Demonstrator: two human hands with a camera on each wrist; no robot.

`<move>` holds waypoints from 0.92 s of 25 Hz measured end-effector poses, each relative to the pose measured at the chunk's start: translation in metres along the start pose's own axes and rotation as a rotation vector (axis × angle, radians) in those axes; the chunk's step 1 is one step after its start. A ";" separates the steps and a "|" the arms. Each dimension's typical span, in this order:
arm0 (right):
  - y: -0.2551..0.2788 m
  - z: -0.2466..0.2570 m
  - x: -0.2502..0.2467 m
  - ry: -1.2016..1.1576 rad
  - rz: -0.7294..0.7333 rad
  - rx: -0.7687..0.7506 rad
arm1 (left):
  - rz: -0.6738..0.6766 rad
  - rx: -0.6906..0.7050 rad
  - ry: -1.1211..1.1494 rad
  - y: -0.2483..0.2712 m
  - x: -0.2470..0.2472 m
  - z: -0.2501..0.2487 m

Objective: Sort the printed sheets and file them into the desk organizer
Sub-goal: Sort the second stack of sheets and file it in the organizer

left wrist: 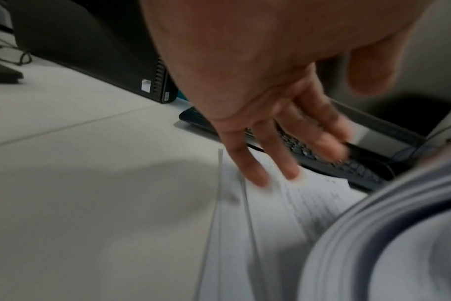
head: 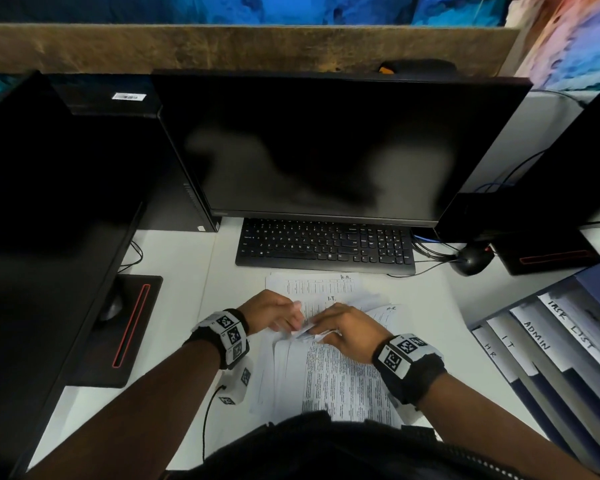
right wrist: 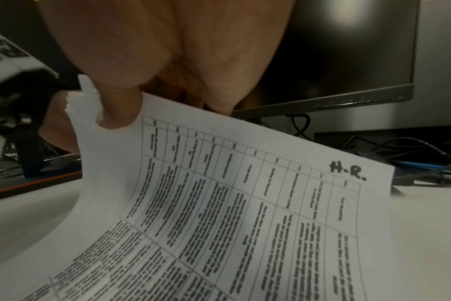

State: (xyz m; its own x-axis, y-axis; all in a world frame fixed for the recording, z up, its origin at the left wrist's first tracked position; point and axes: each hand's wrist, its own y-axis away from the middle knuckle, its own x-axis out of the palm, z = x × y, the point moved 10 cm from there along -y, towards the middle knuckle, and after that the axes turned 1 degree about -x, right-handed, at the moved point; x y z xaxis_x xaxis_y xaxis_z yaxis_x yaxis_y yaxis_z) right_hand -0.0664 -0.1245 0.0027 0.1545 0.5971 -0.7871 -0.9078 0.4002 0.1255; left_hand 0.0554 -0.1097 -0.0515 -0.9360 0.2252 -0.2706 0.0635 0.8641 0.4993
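Printed sheets [head: 340,379]: right hand [head: 347,332] pinches one; left hand [head: 274,311] grip relaxed, holding nothing.

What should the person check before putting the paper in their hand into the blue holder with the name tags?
1. Sheet label readable: ok. The lifted sheet has "H.R." handwritten in its corner.
2. Grip on the sheet: ok. The right hand pinches its top edge under the thumb.
3. Only one sheet lifted: cannot tell. The edges near the fingers of the left hand are blurred.
4. Matching slot exists: ok. The desk organizer has a tab marked HR.
5. HR slot has room: cannot tell from these views.
6. Left hand free of the sheet: cannot tell, as it touches the pile.
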 end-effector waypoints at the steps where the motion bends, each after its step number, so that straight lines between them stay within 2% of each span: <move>1: 0.000 -0.001 0.000 -0.013 0.002 0.000 | -0.078 -0.015 -0.013 -0.005 -0.007 0.004; 3: 0.000 -0.003 0.000 -0.024 -0.009 0.005 | -0.251 -0.031 -0.301 -0.013 -0.025 0.014; 5: 0.000 -0.002 0.000 -0.015 -0.016 -0.001 | -0.240 -0.105 -0.557 -0.019 -0.022 0.028; 7: 0.001 -0.003 0.001 -0.015 -0.007 0.008 | -0.228 -0.146 -0.587 -0.021 -0.017 0.035; 10: 0.000 -0.005 0.001 -0.023 -0.006 0.022 | -0.338 -0.073 -0.614 -0.019 -0.025 0.025; 12: -0.001 -0.005 0.000 -0.018 -0.011 0.020 | -0.354 -0.053 -0.612 -0.016 -0.027 0.019; 14: -0.001 -0.003 0.001 -0.008 -0.012 0.013 | -0.332 -0.043 -0.521 -0.016 -0.026 0.013; 16: -0.001 -0.003 0.002 -0.008 -0.012 0.008 | -0.290 -0.019 -0.335 -0.014 -0.024 0.004; 18: -0.001 -0.002 0.001 -0.005 -0.032 -0.012 | -0.194 0.023 -0.183 -0.011 -0.017 -0.007; 21: -0.001 -0.003 0.001 0.022 -0.048 -0.010 | -0.014 0.101 -0.274 -0.004 -0.001 -0.014; 23: -0.001 -0.005 0.002 0.010 -0.041 0.018 | 0.046 0.102 -0.234 0.001 0.002 -0.013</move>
State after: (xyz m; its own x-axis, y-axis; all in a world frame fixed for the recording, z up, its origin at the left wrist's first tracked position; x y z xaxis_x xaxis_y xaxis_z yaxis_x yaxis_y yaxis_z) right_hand -0.0668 -0.1273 -0.0024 0.1873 0.5734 -0.7976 -0.8938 0.4362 0.1036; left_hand 0.0487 -0.1142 -0.0404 -0.8263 0.3535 -0.4385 0.1502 0.8886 0.4333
